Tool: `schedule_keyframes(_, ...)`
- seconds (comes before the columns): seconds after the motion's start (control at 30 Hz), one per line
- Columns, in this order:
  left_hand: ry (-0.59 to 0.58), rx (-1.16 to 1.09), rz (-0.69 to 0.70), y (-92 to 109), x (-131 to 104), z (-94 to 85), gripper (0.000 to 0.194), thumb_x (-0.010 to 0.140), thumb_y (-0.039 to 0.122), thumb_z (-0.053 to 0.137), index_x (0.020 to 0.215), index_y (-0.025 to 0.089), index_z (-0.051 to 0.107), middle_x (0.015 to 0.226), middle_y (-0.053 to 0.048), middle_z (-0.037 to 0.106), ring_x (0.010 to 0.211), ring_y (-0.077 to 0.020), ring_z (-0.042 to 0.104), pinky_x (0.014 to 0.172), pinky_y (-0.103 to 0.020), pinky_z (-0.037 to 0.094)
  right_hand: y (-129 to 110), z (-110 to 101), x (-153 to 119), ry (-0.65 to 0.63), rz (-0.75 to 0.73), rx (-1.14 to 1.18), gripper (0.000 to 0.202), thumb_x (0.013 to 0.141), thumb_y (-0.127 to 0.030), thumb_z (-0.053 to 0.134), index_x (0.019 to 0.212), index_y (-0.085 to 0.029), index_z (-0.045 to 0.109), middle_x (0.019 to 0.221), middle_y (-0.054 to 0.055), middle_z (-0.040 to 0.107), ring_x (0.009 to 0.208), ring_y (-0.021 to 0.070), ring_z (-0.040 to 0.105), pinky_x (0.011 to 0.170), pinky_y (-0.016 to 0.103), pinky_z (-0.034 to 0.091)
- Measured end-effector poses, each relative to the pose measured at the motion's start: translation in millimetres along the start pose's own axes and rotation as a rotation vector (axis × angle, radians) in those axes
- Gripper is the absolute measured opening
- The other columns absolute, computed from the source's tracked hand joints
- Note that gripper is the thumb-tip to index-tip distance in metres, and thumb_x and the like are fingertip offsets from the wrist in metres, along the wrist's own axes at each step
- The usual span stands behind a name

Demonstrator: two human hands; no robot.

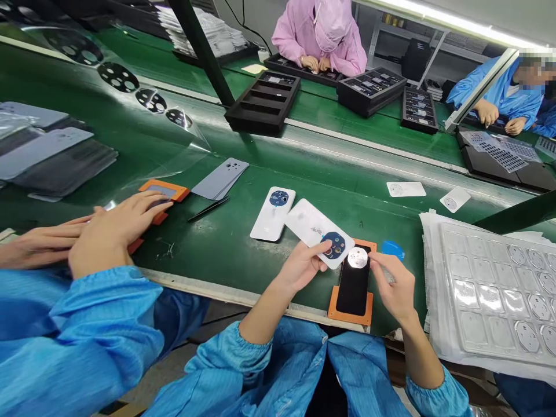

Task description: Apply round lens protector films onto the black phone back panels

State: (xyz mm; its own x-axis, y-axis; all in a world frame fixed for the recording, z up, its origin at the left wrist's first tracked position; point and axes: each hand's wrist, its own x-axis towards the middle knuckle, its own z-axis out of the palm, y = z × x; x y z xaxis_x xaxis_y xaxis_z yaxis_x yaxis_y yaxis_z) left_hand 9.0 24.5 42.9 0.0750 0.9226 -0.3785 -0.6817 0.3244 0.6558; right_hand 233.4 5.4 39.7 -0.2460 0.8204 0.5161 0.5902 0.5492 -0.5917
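My left hand (pixel 304 266) grips a white phone back cover (pixel 310 223) by its end, thumb on the dark blue round camera area. The cover is tilted above the bench and partly overlaps an orange fixture (pixel 365 307) bearing a black phone-shaped plate (pixel 353 292). With fingertips pinched together, my right hand (pixel 395 284) has the edge of a round silvery disc (pixel 358 258) over the plate's upper end. Whether the disc touches the plate I cannot tell. Left of my hands lies another white back cover (pixel 271 217) with a blue round camera area.
At left, a co-worker's hands (pixel 117 226) rest by another orange fixture (pixel 174 190). Tweezers (pixel 208 209) and grey-blue covers (pixel 221 178) lie nearby. A clear blister tray (pixel 482 269) stands right, near a blue film scrap (pixel 393 249). Black trays (pixel 263 124) and co-workers are across the bench.
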Motion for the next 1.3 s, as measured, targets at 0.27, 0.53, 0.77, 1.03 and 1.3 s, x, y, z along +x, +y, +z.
schedule_keyframes(0.27,0.074,0.204,0.245,-15.5,0.4,11.1,0.040,0.070,0.041,0.085,0.092,0.012,0.071,0.087,-0.007,0.072,0.066,-0.0142,0.066,0.052,-0.020,0.052,-35.0,-5.6,3.7,0.095,-0.034,0.155,0.025,0.090,-0.008,0.060,0.107,-0.022,0.071,0.096,0.004,0.075,0.088,0.0189,0.070,0.077,0.035,0.057)
schedule_keyframes(0.53,0.128,0.299,0.332,-23.1,3.9,2.0,0.033,0.069,0.038,0.085,0.086,0.013,0.072,0.078,-0.004,0.072,0.062,-0.0150,0.065,0.054,-0.022,0.051,-44.4,1.8,4.0,0.066,-0.068,0.197,0.024,0.090,-0.007,0.060,0.107,-0.022,0.071,0.095,0.004,0.076,0.086,0.0184,0.070,0.076,0.033,0.057)
schedule_keyframes(0.77,0.108,0.340,0.416,-34.9,1.1,19.9,0.033,0.074,0.042,0.081,0.084,0.012,0.071,0.081,-0.005,0.073,0.065,-0.0143,0.065,0.066,-0.026,0.055,-44.8,24.5,11.4,0.137,-0.057,0.041,0.020,0.093,-0.011,0.059,0.108,-0.018,0.069,0.099,0.008,0.075,0.092,0.0197,0.071,0.081,0.034,0.058)
schedule_keyframes(1.03,-0.093,0.526,0.571,-50.3,-11.3,26.5,0.044,0.095,0.053,0.054,0.112,0.016,0.072,0.111,-0.011,0.073,0.101,-0.0231,0.069,0.092,-0.034,0.055,-40.4,33.6,21.2,0.319,0.057,-0.100,0.007,0.092,-0.022,0.063,0.095,-0.019,0.069,0.097,0.009,0.072,0.093,0.0205,0.070,0.081,0.036,0.058)
schedule_keyframes(1.3,-0.197,0.742,0.721,-54.3,-15.7,25.7,0.036,0.102,0.039,0.047,0.125,0.020,0.068,0.122,-0.009,0.071,0.112,-0.0231,0.066,0.100,-0.036,0.051,-40.0,29.6,20.0,0.323,0.097,0.004,0.009,0.091,-0.015,0.060,0.094,-0.018,0.068,0.093,0.008,0.071,0.087,0.0178,0.068,0.073,0.031,0.058)
